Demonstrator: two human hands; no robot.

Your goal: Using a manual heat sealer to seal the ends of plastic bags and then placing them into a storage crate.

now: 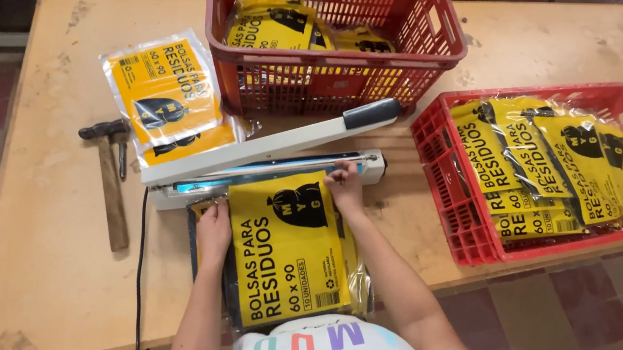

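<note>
My head view is evenly lit from overhead, warm in tone. Glare streaks the clear plastic packets in the red crate and on the wooden table. Shadows under the hammer are short and soft. Focus is fairly sharp; the edges bow slightly.

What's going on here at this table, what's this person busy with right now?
A person is feeding a yellow packet in clear plastic into a white bar sealer on a wooden table. The left hand and right hand press the packet's top edge at the sealer, whose arm is raised. More packets fill a tall red basket behind and a low red crate on the right. A hammer lies to the left.
</note>
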